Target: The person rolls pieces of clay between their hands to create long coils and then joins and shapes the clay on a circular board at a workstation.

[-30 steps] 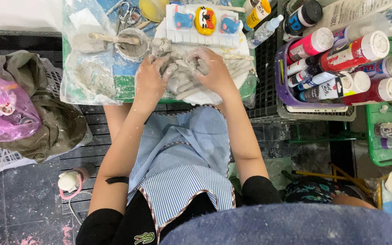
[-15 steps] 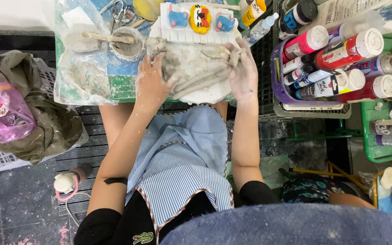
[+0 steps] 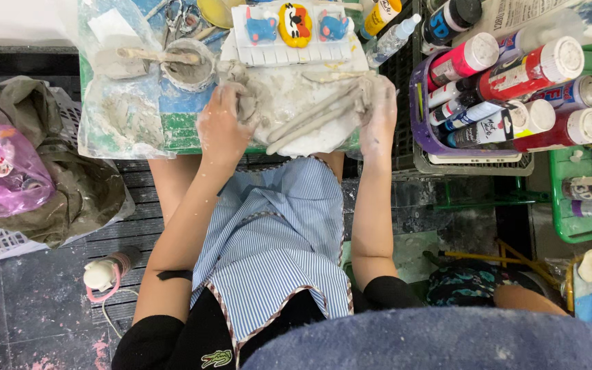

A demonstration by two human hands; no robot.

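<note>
While clay coils (image 3: pixel 313 118) lie rolled across the white board (image 3: pixel 310 140) at upper centre, my left hand (image 3: pixel 222 122) presses a clay lump, fingers curled narrow; my right hand (image 3: pixel 380 109) lies flat, gripping nothing, on the coil ends. Coils formed; nothing assembled yet.

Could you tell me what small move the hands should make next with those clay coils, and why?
Probably lift the right hand off and pick one coil. The clay coils lie loose side by side on the board, the left hand resting on a clay lump beside them.
</note>
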